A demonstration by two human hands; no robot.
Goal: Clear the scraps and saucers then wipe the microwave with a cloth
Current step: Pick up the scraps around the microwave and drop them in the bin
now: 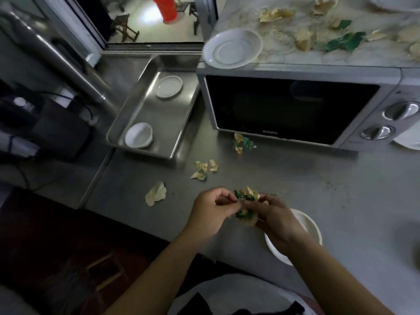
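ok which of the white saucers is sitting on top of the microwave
The large saucer at the left front corner of the microwave top, overhanging the edge. The two smaller ones lie in the steel tray; another sits on the counter under the right hand.

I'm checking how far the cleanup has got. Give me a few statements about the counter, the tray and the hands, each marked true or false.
1. Both hands, left hand and right hand, hold a bunch of scraps. True.
2. The metal tray holds two white dishes. True.
3. The top of the microwave is already cleared. False: a saucer and many scraps lie on it.
4. The microwave door is open. False: it is closed.
5. Loose scraps lie on the counter in front of the microwave. True.
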